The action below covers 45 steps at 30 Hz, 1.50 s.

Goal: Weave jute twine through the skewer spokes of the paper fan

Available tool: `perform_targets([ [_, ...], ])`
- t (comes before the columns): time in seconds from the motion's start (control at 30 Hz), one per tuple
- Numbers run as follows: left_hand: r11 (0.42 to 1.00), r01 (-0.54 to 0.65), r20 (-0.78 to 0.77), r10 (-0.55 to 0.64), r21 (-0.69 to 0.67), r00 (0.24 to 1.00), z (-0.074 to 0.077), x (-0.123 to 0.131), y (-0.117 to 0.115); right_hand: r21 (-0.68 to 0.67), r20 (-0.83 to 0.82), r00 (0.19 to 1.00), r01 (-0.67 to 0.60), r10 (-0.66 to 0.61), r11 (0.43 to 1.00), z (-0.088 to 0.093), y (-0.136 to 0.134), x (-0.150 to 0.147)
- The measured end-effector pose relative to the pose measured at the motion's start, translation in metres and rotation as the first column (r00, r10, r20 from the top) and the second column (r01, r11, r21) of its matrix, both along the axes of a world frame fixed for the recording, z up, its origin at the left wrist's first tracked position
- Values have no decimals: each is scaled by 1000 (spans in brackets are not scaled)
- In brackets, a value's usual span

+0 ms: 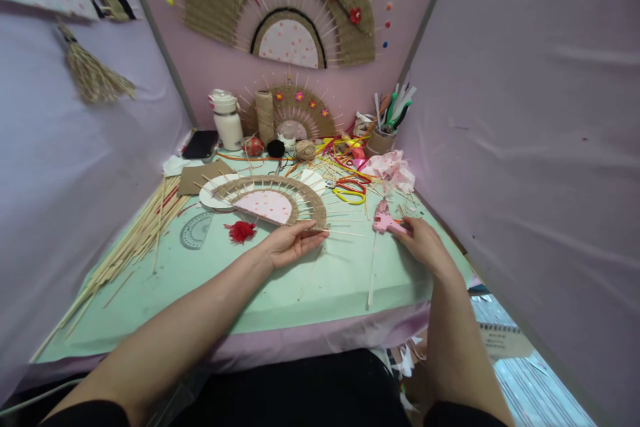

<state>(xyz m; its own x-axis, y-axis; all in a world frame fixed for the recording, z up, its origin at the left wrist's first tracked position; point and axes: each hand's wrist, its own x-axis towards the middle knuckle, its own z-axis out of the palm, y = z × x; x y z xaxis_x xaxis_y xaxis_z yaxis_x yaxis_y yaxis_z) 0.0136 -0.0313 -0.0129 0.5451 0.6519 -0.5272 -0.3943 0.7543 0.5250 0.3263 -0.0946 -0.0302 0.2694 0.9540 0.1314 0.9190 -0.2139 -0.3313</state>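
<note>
My left hand (296, 243) grips the right end of a half-round fan (311, 197), whose sticks spread out from a twine-wrapped band. A spotted pink-and-white half disc (267, 205) fills the fan's centre. My right hand (420, 239) is closed round the handle of a pink hot glue gun (384, 219), its nozzle toward the back of the table. A long clear glue stick (372, 273) stretches from the gun toward the front edge. Left of my left hand lies a red tassel (241, 231). Yellow-and-red scissors (350, 191) rest between fan and gun.
Thin wooden sticks (125, 240) are piled at the left beside a clear protractor (196, 231). Along the back stand a white bottle (227, 121), a twine roll (265, 117) and a tool cup (381, 141). Pink tissue (393, 170) lies at right. Fabric-covered walls enclose the table.
</note>
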Motion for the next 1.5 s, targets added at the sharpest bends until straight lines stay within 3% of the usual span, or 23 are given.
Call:
perform_targets([
  [0.07,1000,0,3,0,-2,1000,0,0,0,-40,53,998,-20,22,999,-5,5,0],
  [0.2,1000,2,4,-2,-4,1000,-1,0,0,20,76,994,-77,75,997,-13,12,-2],
  [0.3,1000,1,3,-1,-3,1000,-1,0,-1,77,23,994,-109,107,991,-12,12,-2],
  [0.43,1000,0,2,0,-3,1000,-1,0,-2,229,-168,982,-47,87,972,1,-3,-2],
  [0.5,1000,3,1,-3,-3,1000,-1,0,-3,281,-347,934,20,82,959,10,-16,-5],
  [0.6,1000,3,-3,-3,-1,1000,-2,0,-3,276,-595,802,130,63,952,19,-35,-15],
  [0.73,1000,1,-6,-1,13,1000,-2,0,-3,263,-741,670,212,56,941,20,-49,-29],
  [0.83,1000,6,-2,-6,24,1000,0,0,-4,264,-650,759,184,34,947,12,-45,-30],
  [0.97,999,10,10,-10,40,1000,3,-1,-5,320,-246,969,57,25,946,-9,-27,-19],
  [1.03,999,5,11,-5,45,1000,5,-1,-6,283,-95,995,-4,32,959,-16,-21,-15],
  [1.13,999,1,15,-2,53,1000,6,0,-7,280,-7,999,35,-35,959,-12,-22,-19],
  [1.23,998,3,23,-4,66,1000,5,0,-7,362,-149,988,93,-41,927,8,-30,-38],
  [1.3,997,5,29,-7,78,1000,5,1,-7,283,-421,900,13,112,959,22,-32,-59],
  [1.37,996,9,31,-12,88,999,3,0,-7,132,-675,712,-140,192,981,29,-29,-83],
  [1.43,995,16,40,-20,101,999,2,0,-7,61,-839,515,-231,175,971,30,-20,-106],
  [1.5,993,18,63,-26,117,998,0,-1,-7,54,-948,293,-224,121,973,28,-8,-124],
])
